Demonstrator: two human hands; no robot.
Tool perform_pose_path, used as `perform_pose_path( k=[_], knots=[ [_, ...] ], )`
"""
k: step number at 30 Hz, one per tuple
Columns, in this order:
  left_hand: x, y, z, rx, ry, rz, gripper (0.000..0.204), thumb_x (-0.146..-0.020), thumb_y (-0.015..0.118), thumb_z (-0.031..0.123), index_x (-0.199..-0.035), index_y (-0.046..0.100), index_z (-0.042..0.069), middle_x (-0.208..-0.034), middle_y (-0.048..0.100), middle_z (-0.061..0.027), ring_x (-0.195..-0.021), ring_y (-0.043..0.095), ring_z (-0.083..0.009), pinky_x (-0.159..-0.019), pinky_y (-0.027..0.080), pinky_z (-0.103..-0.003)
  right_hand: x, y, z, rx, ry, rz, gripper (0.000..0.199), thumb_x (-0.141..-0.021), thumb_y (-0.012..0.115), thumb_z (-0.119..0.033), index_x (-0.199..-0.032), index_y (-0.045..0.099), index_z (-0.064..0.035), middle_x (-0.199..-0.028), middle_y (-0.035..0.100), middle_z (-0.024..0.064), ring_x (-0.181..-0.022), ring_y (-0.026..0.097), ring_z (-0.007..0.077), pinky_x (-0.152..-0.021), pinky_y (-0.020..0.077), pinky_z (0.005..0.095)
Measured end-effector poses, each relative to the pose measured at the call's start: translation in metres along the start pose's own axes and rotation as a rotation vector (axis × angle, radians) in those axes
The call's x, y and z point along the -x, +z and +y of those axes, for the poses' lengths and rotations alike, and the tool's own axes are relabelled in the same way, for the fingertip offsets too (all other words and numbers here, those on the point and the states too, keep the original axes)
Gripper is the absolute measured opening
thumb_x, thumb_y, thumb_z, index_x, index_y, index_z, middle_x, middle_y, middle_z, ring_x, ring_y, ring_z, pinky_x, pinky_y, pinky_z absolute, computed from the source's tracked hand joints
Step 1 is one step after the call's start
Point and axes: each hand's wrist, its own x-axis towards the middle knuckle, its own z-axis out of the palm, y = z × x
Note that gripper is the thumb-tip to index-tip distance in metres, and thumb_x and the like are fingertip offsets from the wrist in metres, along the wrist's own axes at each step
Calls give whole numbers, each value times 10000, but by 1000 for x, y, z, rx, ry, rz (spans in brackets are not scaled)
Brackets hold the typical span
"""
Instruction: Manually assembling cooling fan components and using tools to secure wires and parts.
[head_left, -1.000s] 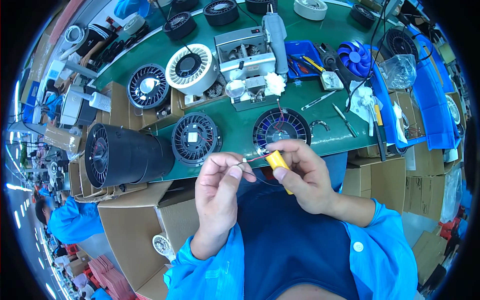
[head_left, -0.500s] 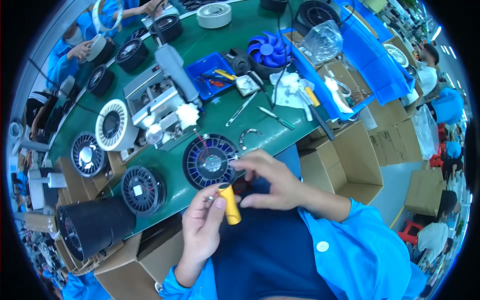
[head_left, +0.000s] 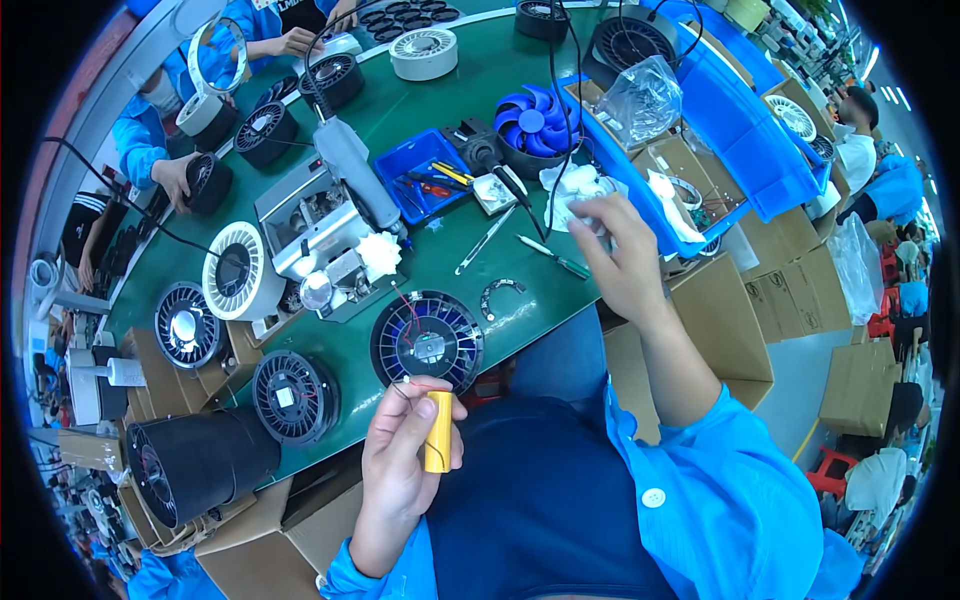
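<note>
My left hand (head_left: 402, 440) pinches a yellow cylindrical battery (head_left: 438, 432) upright between thumb and fingers, with a thin red wire at its top. The battery is in front of my chest, near the bench edge. Just beyond it on the bench lies a round black fan housing (head_left: 428, 340) with thin red wires and a pale square piece at its centre. My right hand (head_left: 622, 250) is stretched out over the right side of the bench, fingers bent and apart, beside crumpled white paper (head_left: 575, 190). It seems to hold nothing; what lies beneath it is hidden.
Left of the housing stand a metal machine (head_left: 330, 215), a white fan (head_left: 240, 270) and black fans (head_left: 295, 398). Tweezers (head_left: 485, 240), a green-handled screwdriver (head_left: 555, 257) and a blue tool tray (head_left: 420, 175) lie beyond. Cardboard boxes (head_left: 720, 315) stand at right. A co-worker's hand (head_left: 175, 178) grips a black fan.
My right hand has left the battery and moved away to the right, over the bench. My left hand keeps the battery, now more upright. Far left, a co-worker's hand has moved to a black fan.
</note>
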Motion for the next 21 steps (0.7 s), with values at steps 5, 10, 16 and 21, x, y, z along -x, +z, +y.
perform_pose_path(
  k=[5, 10, 16, 21],
  knots=[
    [6, 0, 6, 6, 84, 55, 147, -1076, 570, 123, -1182, 595, 25, -1077, 694, -204, -549, 578, -170, -526, 492, -277, -42, 60, -40, 42, -441, -201, 159, -957, 702, -112, -1073, 696, -4, -1048, 682, 160, -929, 676, 335, -841, 551, 432],
    [13, -15, 6, 61, 168, 118, 114, -1067, 580, 111, -1164, 597, 54, -1094, 698, -203, -548, 581, -168, -515, 471, -272, -60, 126, -41, 166, -349, -325, 143, -946, 645, -101, -1041, 694, -6, -1001, 712, 204, -935, 705, 398, -827, 570, 501],
    [13, -16, 17, 131, 162, 100, 108, -1078, 580, 142, -1163, 606, 80, -1077, 699, -178, -553, 578, -172, -513, 446, -288, -133, 171, -49, 568, 11, -712, 313, -911, 608, -164, -1154, 734, -12, -1178, 753, 228, -1075, 747, 382, -893, 602, 499],
    [9, -19, 24, 229, 143, 57, 119, -1089, 575, 168, -1155, 609, 76, -1049, 691, -156, -568, 580, -169, -526, 447, -294, -142, 170, -49, 595, 55, -698, 325, -914, 601, -199, -1147, 745, -24, -1213, 748, 213, -1133, 724, 377, -942, 584, 501]
  ],
)
